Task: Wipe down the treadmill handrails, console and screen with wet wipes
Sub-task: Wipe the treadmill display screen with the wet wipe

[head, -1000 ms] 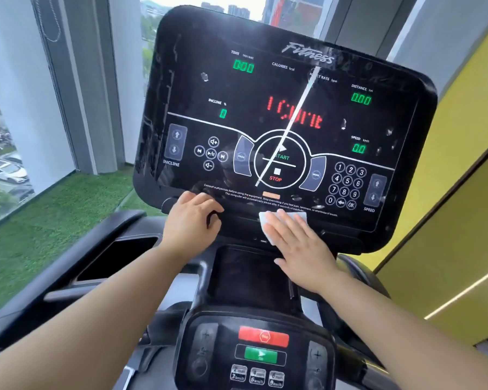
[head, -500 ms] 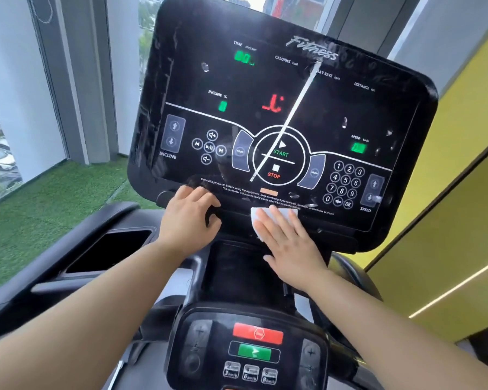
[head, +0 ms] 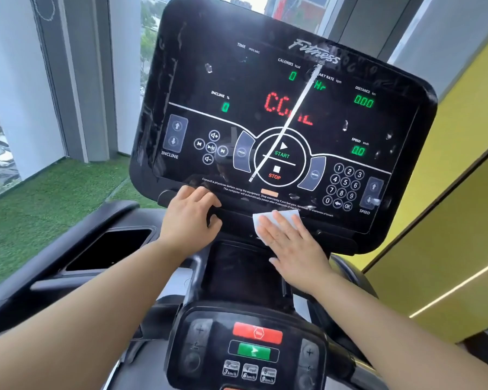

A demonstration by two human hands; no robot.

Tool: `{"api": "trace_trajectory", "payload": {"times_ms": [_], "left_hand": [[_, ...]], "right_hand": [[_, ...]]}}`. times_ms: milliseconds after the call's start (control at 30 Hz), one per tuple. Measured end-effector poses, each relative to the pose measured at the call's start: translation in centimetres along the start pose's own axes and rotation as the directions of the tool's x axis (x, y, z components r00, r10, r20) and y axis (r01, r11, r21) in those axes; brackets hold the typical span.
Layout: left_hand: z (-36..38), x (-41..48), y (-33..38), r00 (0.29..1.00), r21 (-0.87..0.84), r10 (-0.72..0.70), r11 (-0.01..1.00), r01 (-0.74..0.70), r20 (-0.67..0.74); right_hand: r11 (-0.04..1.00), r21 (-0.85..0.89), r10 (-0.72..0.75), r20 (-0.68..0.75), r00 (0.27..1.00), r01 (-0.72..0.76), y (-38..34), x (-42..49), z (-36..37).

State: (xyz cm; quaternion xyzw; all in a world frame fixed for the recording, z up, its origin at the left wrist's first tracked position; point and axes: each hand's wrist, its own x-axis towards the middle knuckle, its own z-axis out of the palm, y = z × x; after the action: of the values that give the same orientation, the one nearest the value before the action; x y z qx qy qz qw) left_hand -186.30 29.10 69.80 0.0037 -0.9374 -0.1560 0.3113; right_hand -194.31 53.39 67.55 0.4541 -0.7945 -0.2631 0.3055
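Note:
The treadmill's black glossy screen (head: 279, 114) fills the upper middle, lit with green and red readouts. A white wet wipe (head: 276, 218) lies flat on the screen's lower edge, below the START/STOP ring. My right hand (head: 293, 249) presses the wipe with straight, spread fingers. To its left, my left hand (head: 189, 218) grips the bottom rim of the screen panel, fingers curled over the edge. The lower console (head: 254, 350) with a red and a green button sits near the bottom middle. A dark left handrail (head: 76, 237) runs along the left.
A black recessed tray (head: 110, 249) sits in the left side arm. Green artificial turf (head: 40, 209) and floor-to-ceiling windows lie beyond on the left. A yellow wall (head: 448, 220) stands close on the right.
The readouts on the screen have changed. My right hand and the wipe have shifted slightly left along the lower edge. My left hand keeps its grip on the rim.

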Motion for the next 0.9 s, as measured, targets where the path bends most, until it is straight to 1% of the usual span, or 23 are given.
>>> {"api": "trace_trajectory", "payload": {"times_ms": [100,233,367,433,533,600,633,733,767,833,900], "left_hand": [[0.0,0.1,-0.3,1.000,-0.009,0.015,1.000,-0.015,-0.001],[0.1,0.1,-0.3,0.999,-0.014,0.011,1.000,-0.012,-0.031],[0.0,0.1,-0.3,1.000,-0.027,-0.002,1.000,0.002,0.002],[-0.4,0.3,-0.3,0.999,-0.041,-0.016,0.999,0.017,0.028],[-1.8,1.1,-0.3,0.992,-0.102,-0.079,0.991,0.089,0.103],[-2.7,1.4,-0.8,0.988,-0.199,-0.112,0.971,0.132,0.110],[-3.2,1.3,-1.3,0.987,-0.216,-0.130,0.965,0.148,0.097],[-3.9,0.5,-3.8,0.972,-0.155,-0.229,0.959,0.236,0.059],[-4.0,0.1,-4.7,0.957,-0.161,-0.281,0.944,0.288,0.065],[-4.2,-0.5,-5.9,0.923,-0.269,-0.368,0.883,0.384,0.111],[-4.3,-0.9,-6.1,0.896,-0.374,-0.405,0.814,0.445,0.184]], "right_hand": [[1.000,-0.014,0.023,0.049,0.999,-0.022,2.0,-2.7,0.7],[1.000,-0.016,0.001,0.050,0.999,-0.001,4.0,-6.2,1.9],[0.999,0.031,0.015,0.046,0.999,-0.017,1.9,-3.6,1.3],[1.000,0.028,-0.007,0.011,1.000,0.006,0.4,-1.2,0.5],[0.997,0.069,-0.018,-0.016,1.000,0.019,-2.1,2.2,-1.1],[0.992,0.123,-0.009,-0.035,0.999,0.013,-2.7,3.2,-1.7],[0.990,0.137,-0.018,-0.041,0.999,0.023,-2.4,3.2,-1.9],[0.987,0.149,-0.056,-0.047,0.997,0.063,-0.4,1.4,-1.4],[0.988,0.141,-0.063,-0.040,0.997,0.068,0.2,0.7,-1.1],[0.991,0.118,-0.065,-0.033,0.997,0.069,0.8,-0.2,-0.6],[0.991,0.117,-0.058,-0.029,0.998,0.061,0.6,-0.1,-0.5]]}}
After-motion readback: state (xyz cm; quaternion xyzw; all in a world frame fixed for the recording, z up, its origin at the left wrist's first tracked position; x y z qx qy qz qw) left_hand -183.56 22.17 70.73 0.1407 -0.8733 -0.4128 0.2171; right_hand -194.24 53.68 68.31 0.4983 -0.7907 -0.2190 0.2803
